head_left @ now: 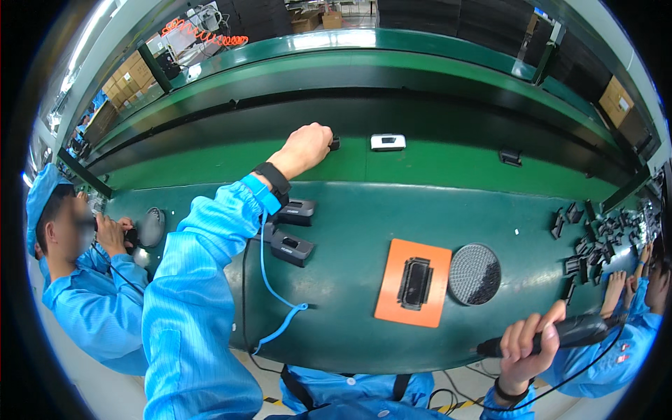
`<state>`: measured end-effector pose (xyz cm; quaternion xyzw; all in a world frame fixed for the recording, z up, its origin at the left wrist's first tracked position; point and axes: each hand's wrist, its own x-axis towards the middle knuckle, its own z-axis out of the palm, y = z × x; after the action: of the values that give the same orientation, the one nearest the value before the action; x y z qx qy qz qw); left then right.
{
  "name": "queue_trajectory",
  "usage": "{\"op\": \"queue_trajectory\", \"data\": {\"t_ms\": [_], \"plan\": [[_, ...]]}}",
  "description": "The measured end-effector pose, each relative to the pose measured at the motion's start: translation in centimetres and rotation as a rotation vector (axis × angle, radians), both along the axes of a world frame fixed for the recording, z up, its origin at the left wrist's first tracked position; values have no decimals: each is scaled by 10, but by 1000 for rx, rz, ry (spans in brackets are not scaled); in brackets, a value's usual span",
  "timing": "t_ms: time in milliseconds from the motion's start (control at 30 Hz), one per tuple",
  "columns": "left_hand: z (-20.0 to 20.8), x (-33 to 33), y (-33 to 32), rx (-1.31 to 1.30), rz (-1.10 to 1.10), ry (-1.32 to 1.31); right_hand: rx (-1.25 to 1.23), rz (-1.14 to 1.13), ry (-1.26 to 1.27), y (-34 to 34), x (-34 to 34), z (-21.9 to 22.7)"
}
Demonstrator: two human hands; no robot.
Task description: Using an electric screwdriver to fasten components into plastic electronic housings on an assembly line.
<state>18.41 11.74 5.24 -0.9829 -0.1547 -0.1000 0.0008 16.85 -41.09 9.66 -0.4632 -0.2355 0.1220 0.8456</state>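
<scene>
My left hand (308, 148) reaches far out over the green strip at the back of the bench. Its fingers are closed around a small black part (334, 143), mostly hidden by the hand. At the lower right my right hand (526, 344) grips a black electric screwdriver (577, 332), its tip pointing left. In front of me an orange fixture plate (385, 301) carries a black rectangular housing (416, 283). Beside it stands a round grey dish (476, 255) of small dark pieces, probably screws. Under my left forearm sit several black housings (291, 248).
A white device (388, 143) and a black bracket (510, 157) lie on the back strip. Many black parts (591, 245) are heaped at right. Co-workers sit at left (98, 294) and right (602, 364). A blue wrist-strap cord (276, 294) and a black cable cross the bench.
</scene>
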Motion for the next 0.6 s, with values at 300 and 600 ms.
{"op": "queue_trajectory", "data": {"t_ms": [300, 600], "plan": [[39, 82, -45, -212, -185, 9, -39, 29, 67, 4, -14, 7], [-12, 124, -35, -441, -450, 6, 64, 31, 95, -17, -15, 6]]}}
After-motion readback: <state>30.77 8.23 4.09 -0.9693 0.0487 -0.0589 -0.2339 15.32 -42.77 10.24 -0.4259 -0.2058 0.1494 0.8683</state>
